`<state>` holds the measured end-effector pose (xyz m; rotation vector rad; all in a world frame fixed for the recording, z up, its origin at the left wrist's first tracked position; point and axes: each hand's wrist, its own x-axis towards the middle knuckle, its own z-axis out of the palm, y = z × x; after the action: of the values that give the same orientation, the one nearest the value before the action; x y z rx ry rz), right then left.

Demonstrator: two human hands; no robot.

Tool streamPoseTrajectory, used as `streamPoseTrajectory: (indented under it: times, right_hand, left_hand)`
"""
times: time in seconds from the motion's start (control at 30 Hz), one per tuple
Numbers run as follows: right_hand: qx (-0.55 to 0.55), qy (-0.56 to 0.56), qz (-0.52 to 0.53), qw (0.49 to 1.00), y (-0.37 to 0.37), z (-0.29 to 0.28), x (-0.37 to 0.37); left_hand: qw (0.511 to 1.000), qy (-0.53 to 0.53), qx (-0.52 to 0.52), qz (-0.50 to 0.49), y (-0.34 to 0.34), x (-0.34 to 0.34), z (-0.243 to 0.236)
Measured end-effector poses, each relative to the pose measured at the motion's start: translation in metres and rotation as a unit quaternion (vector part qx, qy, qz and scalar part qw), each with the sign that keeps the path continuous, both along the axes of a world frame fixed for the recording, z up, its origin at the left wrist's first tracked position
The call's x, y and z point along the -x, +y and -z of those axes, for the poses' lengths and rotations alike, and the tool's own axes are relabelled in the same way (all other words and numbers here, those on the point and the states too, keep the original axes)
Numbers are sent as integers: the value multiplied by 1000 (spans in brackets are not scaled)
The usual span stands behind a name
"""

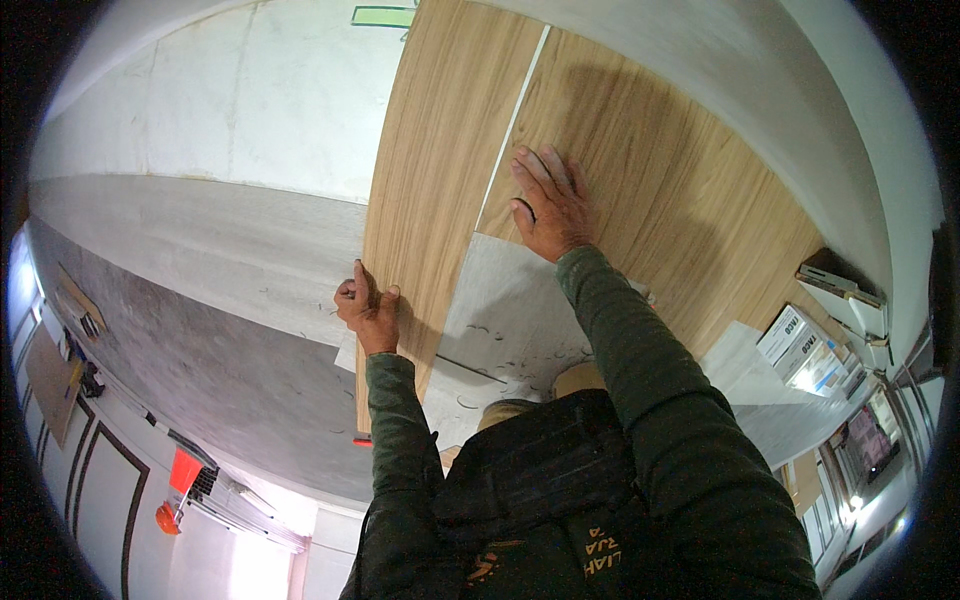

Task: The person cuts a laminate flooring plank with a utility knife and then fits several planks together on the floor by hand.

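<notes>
A long wood-look floor plank (445, 140) stretches away from me, its near end beside my left forearm. My left hand (368, 312) is closed on the plank's left edge, thumb on its top face and fingers curled at the side. To the right lie wood-look boards (650, 150), with a narrow pale gap between them and the long plank. My right hand (552, 205) rests on these boards beside the gap, fingers stretched out and slightly spread. Both sleeves are dark green.
Grey sheeting (510, 290), strewn with small dark curled shavings, covers the floor before my knees. White boxes (800, 345) stand at the right. A green strip (383, 17) lies at the far end. An orange object (185, 468) stands at the lower left.
</notes>
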<state>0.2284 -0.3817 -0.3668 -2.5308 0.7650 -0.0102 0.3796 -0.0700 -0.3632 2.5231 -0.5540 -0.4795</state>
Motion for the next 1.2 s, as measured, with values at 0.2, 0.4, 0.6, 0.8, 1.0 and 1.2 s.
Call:
streamPoseTrajectory:
  times: [0.2,0.4,0.6,0.8,1.0,1.2]
  right_hand:
    - [-22,-28,7,999,1,-1,-3]
    - [-28,-8,4,1000,3,-4,-5]
    - [-4,14,0,1000,0,-2,-4]
    - [50,69,-34,996,7,12,-9]
    - [134,-42,-52,989,-2,38,4]
    - [187,-89,-100,973,7,25,-4]
  left_hand:
    - [999,-32,-15,21,3,1,0]
    - [1000,11,26,-3,8,3,1]
    - [998,40,38,-36,-8,8,-10]
    - [999,18,-24,-12,2,-2,-9]
    - [998,-1,-66,-16,-11,-3,-10]
    - [995,61,-32,-67,-14,2,-31]
